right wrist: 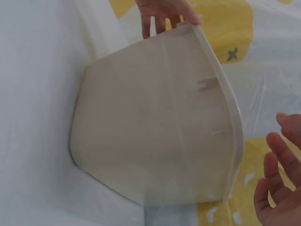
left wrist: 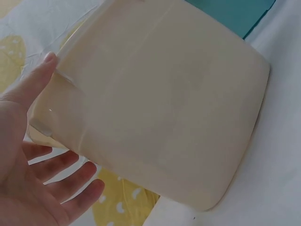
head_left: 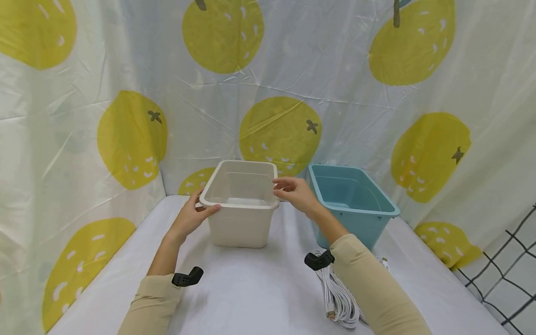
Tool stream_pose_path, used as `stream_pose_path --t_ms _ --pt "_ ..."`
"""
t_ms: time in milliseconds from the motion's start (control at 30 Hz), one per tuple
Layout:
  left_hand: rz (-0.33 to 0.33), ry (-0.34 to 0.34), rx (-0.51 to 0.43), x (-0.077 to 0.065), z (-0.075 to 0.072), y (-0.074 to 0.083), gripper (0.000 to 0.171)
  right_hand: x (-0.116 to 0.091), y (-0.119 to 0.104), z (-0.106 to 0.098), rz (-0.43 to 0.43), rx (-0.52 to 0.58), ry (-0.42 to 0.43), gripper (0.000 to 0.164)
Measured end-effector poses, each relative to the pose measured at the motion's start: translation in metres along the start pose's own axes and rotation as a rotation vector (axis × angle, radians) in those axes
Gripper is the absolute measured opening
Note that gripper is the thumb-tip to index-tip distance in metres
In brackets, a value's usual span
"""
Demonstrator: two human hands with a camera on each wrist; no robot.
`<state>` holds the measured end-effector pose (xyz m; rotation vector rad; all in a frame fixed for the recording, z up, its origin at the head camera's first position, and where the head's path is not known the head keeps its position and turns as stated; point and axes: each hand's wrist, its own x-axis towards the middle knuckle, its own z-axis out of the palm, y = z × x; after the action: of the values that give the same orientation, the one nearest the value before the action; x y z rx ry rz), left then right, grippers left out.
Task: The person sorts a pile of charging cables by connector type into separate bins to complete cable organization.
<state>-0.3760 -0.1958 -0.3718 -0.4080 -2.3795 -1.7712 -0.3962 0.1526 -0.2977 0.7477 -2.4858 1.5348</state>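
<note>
An open-topped beige storage bin (head_left: pixel 240 228) stands on the white-covered table. At its front left corner my left hand (head_left: pixel 190 219) holds the rim, the thumb over the front edge and the fingers along the left side. The left wrist view shows that thumb against the rim of the bin (left wrist: pixel 164 94), with the other fingers spread below. Near the bin's right rim is my right hand (head_left: pixel 296 194), its fingers loosely bent with nothing in them. In the right wrist view this hand (right wrist: pixel 282 174) is apart from the bin (right wrist: pixel 150 117).
To the right stands a teal bin (head_left: pixel 356 225), partly behind my right forearm. A coiled white cable (head_left: pixel 337 293) lies in front of it, partly hidden by the sleeve. Behind hangs a curtain (head_left: pixel 201 121) with yellow fruit prints. Dark wire mesh (head_left: pixel 498 274) is at the far right.
</note>
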Motion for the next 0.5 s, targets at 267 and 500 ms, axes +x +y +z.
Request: stream_pose_path --t_ms 267,500 --pt "0.096 0.166 0.155 -0.005 -0.005 0.019 0.101 -0.013 0.003 -0.019 -0.017 -0.037 0.008 0.042" --pt "0.235 0.231 0.241 -0.007 0.011 0.045 0.094 -0.028 0.004 -0.038 -0.025 -0.041 0.054 0.039"
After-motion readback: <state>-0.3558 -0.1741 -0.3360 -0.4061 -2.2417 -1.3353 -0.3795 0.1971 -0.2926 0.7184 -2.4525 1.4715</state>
